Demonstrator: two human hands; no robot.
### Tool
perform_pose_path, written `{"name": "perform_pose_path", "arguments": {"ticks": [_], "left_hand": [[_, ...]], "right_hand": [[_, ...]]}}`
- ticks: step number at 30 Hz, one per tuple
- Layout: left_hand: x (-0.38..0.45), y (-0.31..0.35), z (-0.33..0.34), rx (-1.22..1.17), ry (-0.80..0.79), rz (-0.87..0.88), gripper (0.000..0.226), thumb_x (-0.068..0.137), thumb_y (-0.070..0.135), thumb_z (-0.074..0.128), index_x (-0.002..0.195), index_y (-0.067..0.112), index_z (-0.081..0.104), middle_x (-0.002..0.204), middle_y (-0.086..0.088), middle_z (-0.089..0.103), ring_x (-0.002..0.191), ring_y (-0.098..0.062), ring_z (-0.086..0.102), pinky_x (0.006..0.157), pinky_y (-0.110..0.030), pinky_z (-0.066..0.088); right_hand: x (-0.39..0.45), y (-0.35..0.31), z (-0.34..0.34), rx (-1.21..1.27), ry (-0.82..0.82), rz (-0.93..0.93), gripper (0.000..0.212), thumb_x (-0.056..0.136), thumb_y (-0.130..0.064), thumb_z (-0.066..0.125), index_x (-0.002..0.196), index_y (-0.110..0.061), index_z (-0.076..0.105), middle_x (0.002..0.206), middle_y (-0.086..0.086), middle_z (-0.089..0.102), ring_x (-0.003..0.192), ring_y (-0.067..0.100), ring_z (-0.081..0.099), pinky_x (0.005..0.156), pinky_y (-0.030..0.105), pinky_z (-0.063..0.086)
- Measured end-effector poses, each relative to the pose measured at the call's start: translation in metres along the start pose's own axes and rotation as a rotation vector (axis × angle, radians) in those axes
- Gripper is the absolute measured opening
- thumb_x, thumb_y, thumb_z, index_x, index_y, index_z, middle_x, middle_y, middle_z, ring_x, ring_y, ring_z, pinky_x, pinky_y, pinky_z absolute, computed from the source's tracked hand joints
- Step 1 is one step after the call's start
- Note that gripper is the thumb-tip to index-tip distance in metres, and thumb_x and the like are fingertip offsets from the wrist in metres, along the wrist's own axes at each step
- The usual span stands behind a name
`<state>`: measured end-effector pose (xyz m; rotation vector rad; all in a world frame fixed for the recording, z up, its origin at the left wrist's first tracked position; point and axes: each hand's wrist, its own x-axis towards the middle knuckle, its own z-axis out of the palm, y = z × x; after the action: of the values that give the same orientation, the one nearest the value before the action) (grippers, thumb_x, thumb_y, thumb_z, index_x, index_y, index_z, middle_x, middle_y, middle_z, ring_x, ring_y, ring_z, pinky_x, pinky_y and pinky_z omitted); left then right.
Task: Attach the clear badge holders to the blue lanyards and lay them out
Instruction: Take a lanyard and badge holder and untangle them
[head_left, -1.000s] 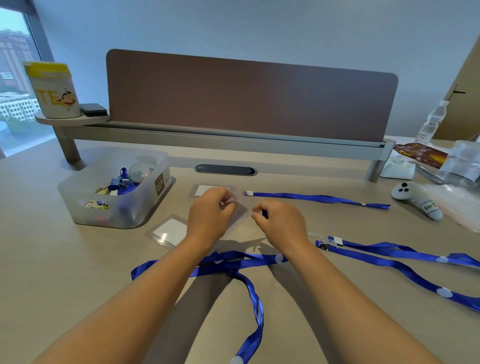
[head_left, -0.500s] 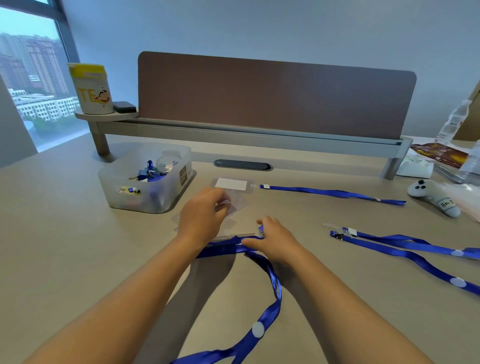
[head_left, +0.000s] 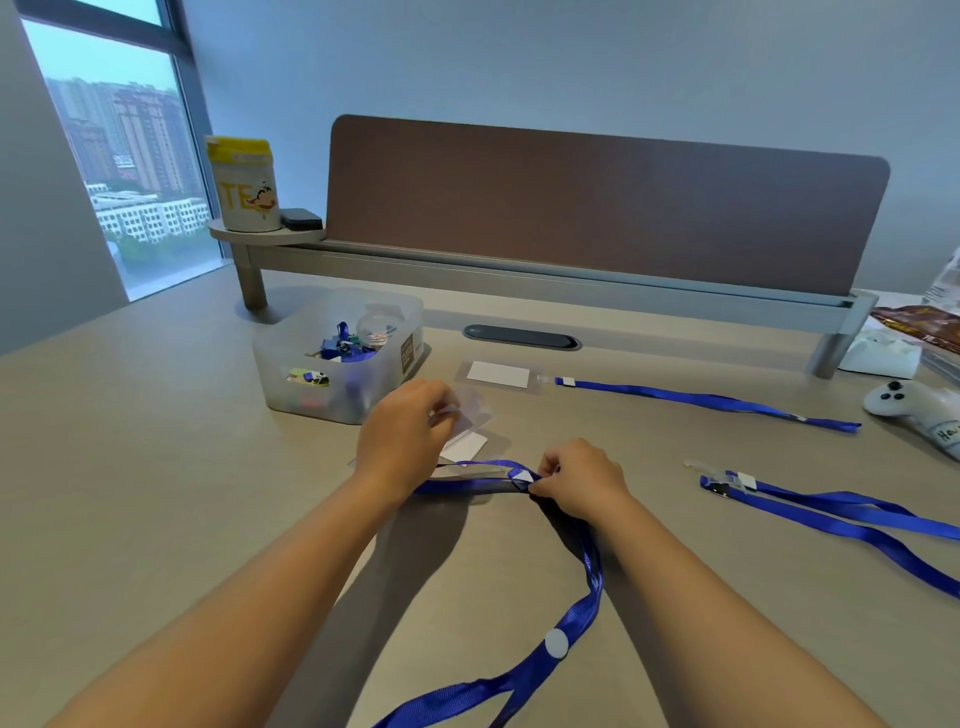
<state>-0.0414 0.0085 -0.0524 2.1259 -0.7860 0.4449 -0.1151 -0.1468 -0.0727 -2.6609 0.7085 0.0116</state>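
My left hand (head_left: 402, 439) pinches a clear badge holder (head_left: 475, 410) just above the desk, near the middle. Under it lies another clear holder with a white card (head_left: 464, 447). My right hand (head_left: 582, 480) pinches the clip end of a blue lanyard (head_left: 582, 608), whose strap runs toward me and off the bottom edge. A finished holder with a white card (head_left: 497, 374) lies farther back, joined to a straight blue lanyard (head_left: 701, 399). One more blue lanyard (head_left: 841, 514) with a clear clip lies at the right.
A translucent bin (head_left: 337, 358) of small parts stands left of my hands. Behind it runs a grey shelf (head_left: 519, 275) with a brown divider panel and a yellow-lidded canister (head_left: 243, 184). A white game controller (head_left: 914, 408) and packets lie at far right.
My view has swung left and closer. My right hand dropped lower and now pinches the lanyard's clip end; the left hand keeps the clear holder. The strap has slid toward me.
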Motion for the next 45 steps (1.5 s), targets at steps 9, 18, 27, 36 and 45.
{"name": "perform_pose_path", "arguments": {"ticks": [9, 18, 27, 36, 45], "left_hand": [[0.025, 0.001, -0.016, -0.006, 0.081, -0.043, 0.013, 0.084, 0.013, 0.056, 0.090, 0.002, 0.061, 0.100, -0.019, 0.066, 0.084, -0.025, 0.057, 0.069, -0.028, 0.043], [0.047, -0.026, -0.068, 0.017, 0.190, -0.065, 0.012, 0.083, 0.015, 0.057, 0.085, 0.005, 0.062, 0.091, -0.019, 0.067, 0.076, -0.023, 0.056, 0.066, -0.026, 0.044], [0.087, -0.080, -0.117, 0.089, 0.315, -0.144, 0.010, 0.083, 0.011, 0.057, 0.087, 0.003, 0.062, 0.095, -0.019, 0.067, 0.076, -0.018, 0.049, 0.067, -0.027, 0.041], [0.107, -0.131, -0.129, 0.099, 0.360, -0.189, 0.011, 0.083, 0.010, 0.056, 0.087, 0.002, 0.062, 0.094, -0.020, 0.066, 0.077, -0.018, 0.048, 0.068, -0.027, 0.041], [0.107, -0.141, -0.127, 0.094, 0.359, -0.176, 0.011, 0.082, 0.010, 0.057, 0.089, 0.002, 0.062, 0.096, -0.020, 0.066, 0.078, -0.016, 0.049, 0.071, -0.027, 0.044]], "right_hand": [[0.006, -0.024, -0.041, 0.229, 0.159, -0.126, 0.018, 0.092, -0.014, 0.047, 0.074, -0.014, 0.044, 0.079, 0.010, 0.056, 0.074, 0.025, 0.052, 0.063, 0.033, 0.046], [0.033, -0.092, -0.053, 0.662, 0.138, -0.175, 0.029, 0.091, -0.003, 0.043, 0.115, -0.007, 0.059, 0.084, 0.009, 0.059, 0.054, 0.010, 0.051, 0.047, 0.017, 0.045], [0.096, -0.182, -0.049, 0.897, 0.199, -0.209, 0.026, 0.091, -0.003, 0.043, 0.108, 0.000, 0.063, 0.080, 0.010, 0.060, 0.056, 0.014, 0.053, 0.050, 0.021, 0.045], [0.159, -0.228, -0.014, 0.546, 0.358, -0.278, 0.031, 0.095, -0.012, 0.038, 0.114, 0.000, 0.060, 0.112, 0.019, 0.065, 0.099, 0.033, 0.061, 0.074, 0.032, 0.046], [0.172, -0.250, 0.011, 0.424, 0.227, -0.355, 0.040, 0.094, -0.022, 0.044, 0.130, -0.005, 0.044, 0.133, 0.017, 0.049, 0.120, 0.030, 0.049, 0.096, 0.037, 0.043]]}}
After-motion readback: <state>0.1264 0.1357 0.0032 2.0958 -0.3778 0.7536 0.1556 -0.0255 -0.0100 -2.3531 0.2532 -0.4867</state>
